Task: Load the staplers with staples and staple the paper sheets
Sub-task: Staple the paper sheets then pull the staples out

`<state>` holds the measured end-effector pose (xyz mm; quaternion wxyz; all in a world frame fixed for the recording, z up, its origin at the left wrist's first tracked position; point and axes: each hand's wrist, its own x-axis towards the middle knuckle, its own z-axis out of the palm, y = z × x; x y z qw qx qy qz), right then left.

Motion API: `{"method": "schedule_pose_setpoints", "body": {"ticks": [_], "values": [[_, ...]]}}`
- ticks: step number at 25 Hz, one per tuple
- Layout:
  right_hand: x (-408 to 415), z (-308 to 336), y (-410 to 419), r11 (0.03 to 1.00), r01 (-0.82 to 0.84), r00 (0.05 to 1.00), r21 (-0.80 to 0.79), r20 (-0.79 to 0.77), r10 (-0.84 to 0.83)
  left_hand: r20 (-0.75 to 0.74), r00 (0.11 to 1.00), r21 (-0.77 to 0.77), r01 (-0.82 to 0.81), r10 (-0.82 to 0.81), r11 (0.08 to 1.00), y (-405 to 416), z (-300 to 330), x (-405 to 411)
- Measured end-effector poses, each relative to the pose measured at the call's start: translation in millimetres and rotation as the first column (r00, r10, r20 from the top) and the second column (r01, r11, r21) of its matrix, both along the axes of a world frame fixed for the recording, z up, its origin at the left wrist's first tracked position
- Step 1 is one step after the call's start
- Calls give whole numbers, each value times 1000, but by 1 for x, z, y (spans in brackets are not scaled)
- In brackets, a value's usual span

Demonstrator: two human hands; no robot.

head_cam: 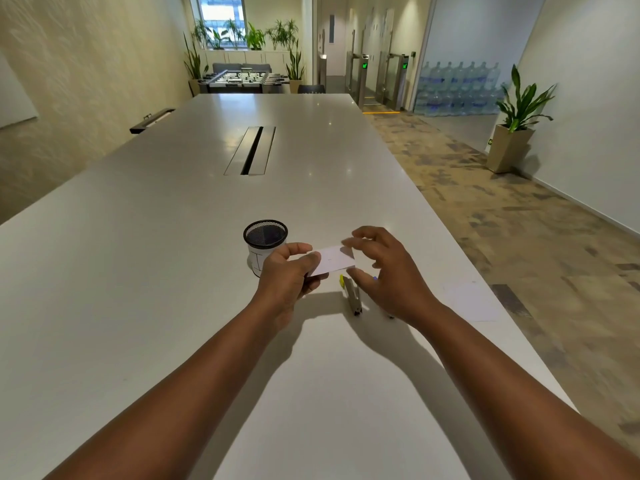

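Observation:
My left hand [287, 275] pinches the left end of a small folded white paper sheet [333, 260] and holds it above the white table [173, 271]. My right hand [384, 268] hovers just right of the sheet with its fingers spread, thumb and fingertips close to the paper's right edge but not clearly gripping it. Below the paper a stapler [351, 294] with a yellow end lies on the table. A bit of a second stapler [390, 315] with a blue tip shows under my right hand. More white paper [474, 301] lies flat to the right.
A black mesh pen cup [265, 239] with a white paper band stands just behind my left hand. A cable slot [251, 150] runs along the table's middle. The table's right edge is close to the loose paper; beyond it is carpeted floor.

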<state>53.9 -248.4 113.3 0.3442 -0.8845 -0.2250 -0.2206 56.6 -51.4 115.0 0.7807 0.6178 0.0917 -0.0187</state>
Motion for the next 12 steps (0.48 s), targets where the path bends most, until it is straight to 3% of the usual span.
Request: {"method": "schedule_pose_setpoints", "body": {"ticks": [3, 7, 12], "values": [[-8, 5, 5, 991, -10, 998, 136, 57, 2, 0, 999, 33, 45, -45, 998, 0, 13, -9], [-12, 21, 9, 892, 67, 972, 447, -232, 44, 28, 995, 235, 89, -98, 968, 3, 33, -18], [-20, 37, 14, 772, 78, 946, 631, -292, 144, 251, 959, 253, 65, -130, 965, 0, 52, -29]]}}
